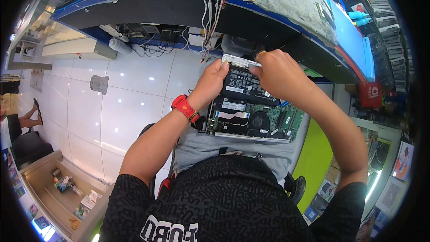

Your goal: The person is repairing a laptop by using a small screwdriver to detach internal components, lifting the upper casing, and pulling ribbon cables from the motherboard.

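Observation:
On my lap rests an opened laptop base point(291, 121), its inner parts facing up. A black battery point(242, 79) fills the far side, while a round fan point(259, 122) and green circuit board lie nearer me. My left hand point(211, 80) is closed on the far left corner, thumb on the light-coloured rim point(237, 60). At the far edge, my right hand point(281, 71) has its fingers curled and pressed together by the rim; what they hold, if anything, is hidden. A red watch point(185, 109) is on my left wrist.
Beyond the laptop runs a workbench edge point(148, 6), with white and red cables point(209, 13) hanging over it. Tangled black leads point(168, 36) and a clear plastic box point(237, 45) sit beneath. A bright green panel point(311, 161) stands to my right, an open drawer point(67, 197) at left.

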The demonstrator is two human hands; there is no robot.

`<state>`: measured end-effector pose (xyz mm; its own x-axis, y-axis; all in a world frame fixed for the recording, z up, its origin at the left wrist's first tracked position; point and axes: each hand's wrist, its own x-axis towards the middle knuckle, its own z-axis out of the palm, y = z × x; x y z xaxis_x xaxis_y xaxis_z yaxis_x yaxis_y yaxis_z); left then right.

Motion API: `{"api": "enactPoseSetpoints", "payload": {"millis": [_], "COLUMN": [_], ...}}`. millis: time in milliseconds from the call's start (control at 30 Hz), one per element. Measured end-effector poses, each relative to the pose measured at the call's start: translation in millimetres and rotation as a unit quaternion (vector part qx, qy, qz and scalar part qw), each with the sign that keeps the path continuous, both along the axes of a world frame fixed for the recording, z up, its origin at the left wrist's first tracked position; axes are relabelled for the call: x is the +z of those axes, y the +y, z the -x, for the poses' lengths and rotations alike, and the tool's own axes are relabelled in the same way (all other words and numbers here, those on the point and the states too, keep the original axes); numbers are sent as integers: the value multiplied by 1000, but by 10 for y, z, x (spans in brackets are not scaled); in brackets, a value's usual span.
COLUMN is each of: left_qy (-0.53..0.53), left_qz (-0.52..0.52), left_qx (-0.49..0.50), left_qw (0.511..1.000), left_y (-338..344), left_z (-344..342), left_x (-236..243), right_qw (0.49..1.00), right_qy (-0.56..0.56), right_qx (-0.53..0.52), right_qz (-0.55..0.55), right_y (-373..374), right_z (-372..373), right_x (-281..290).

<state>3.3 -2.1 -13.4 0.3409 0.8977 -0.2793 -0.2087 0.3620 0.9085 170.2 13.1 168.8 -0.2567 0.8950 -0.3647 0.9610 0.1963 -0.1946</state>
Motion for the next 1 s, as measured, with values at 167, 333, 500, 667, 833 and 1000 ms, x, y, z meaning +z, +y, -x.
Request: {"api": "enactPoseSetpoints", "payload": {"millis": [167,333,500,667,833,1000], "left_qy": [-6,-9,-14,-24,-23,-37], "left_qz": [-4,9,16,20,20,40], "left_qx": [0,-13,-18,-12,-8,1], "left_qw": [1000,1000,1000,999,1000,998], "left_y": [-1,5,4,-9,-20,-8], "left_z": [-3,7,7,18,23,-19], "left_x": [41,65,57,70,106,126], "right_qw": [999,996,987,970,942,928], "right_qy": [21,69,128,191,219,170], "right_qx": [17,8,-4,-31,-84,-89], "right_qz": [-40,-58,-98,-147,-240,-319], "right_y": [-41,-87,-192,-231,38,758], "right_z": [-121,-235,-347,-413,-591,-910], "right_x": [-110,-221,-256,-113,114,173]}}
